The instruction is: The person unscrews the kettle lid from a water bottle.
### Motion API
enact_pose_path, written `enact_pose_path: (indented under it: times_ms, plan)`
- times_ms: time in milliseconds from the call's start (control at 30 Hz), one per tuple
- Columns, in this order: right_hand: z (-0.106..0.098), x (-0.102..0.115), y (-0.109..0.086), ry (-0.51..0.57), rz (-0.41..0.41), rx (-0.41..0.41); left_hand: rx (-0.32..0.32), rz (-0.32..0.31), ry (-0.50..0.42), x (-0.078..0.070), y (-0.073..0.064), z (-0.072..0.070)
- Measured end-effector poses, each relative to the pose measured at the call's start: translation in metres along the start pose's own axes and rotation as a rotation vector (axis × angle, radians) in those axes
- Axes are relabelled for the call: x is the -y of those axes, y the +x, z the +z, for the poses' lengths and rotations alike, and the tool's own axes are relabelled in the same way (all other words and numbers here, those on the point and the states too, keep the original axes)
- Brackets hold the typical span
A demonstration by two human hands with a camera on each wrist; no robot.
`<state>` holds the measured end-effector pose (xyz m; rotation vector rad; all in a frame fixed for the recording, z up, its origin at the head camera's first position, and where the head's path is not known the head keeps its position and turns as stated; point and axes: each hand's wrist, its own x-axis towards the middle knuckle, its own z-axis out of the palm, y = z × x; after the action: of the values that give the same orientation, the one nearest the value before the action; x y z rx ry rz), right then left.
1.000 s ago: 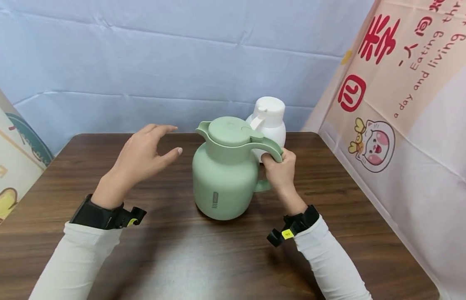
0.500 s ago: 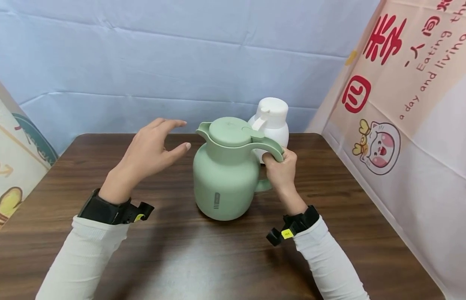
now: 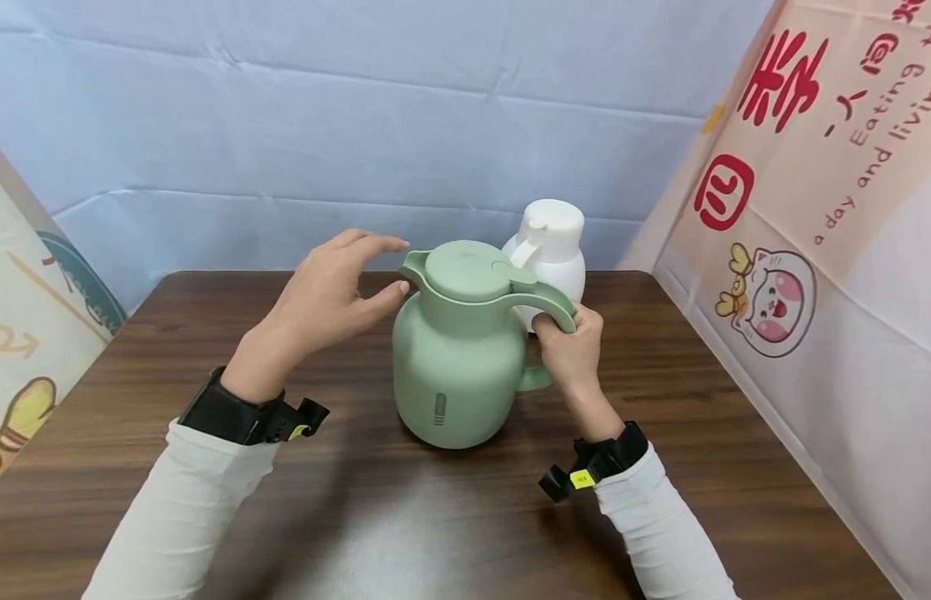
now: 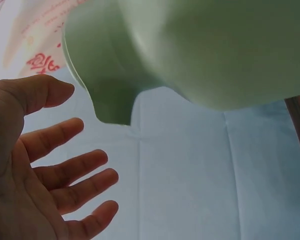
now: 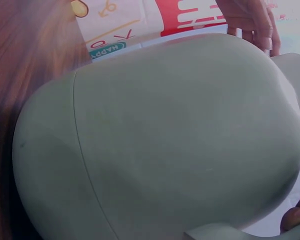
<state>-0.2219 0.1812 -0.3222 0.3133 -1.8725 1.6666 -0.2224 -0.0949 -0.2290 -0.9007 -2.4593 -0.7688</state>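
A green thermos jug [image 3: 453, 358] with a round lid and a pouring spout stands upright on the brown wooden table [image 3: 405, 533]. My right hand [image 3: 573, 346] grips the upper part of its handle on the right side. On the left, my left hand [image 3: 326, 296] is raised beside the spout, thumb and fingers spread. In the left wrist view the left hand [image 4: 45, 165] shows loosely extended fingers, with a gap between them and the spout [image 4: 115, 107]. The jug's body [image 5: 175, 135] fills most of the right wrist view.
Behind the green jug stands a white jug [image 3: 555, 250], partly hidden by it. A pale blue cloth [image 3: 345, 108] hangs behind the table's far edge. Printed cloths hang at the right [image 3: 833, 208] and left.
My left hand has moved right, up to the jug's spout. The right hand keeps its grip on the handle, and the jug has stayed in place. The head view has shifted slightly.
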Motion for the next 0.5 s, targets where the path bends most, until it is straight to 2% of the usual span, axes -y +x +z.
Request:
enact_pose_path:
  times_ms: [233, 500]
  plan:
    - [0.0, 0.001, -0.001, -0.018, -0.018, -0.007, -0.008, 0.128, 0.002, -0.013, 0.013, -0.001]
    - [0.0, 0.001, 0.0, -0.045, -0.012, -0.004, 0.078, 0.192, 0.035, -0.024, 0.031, 0.0]
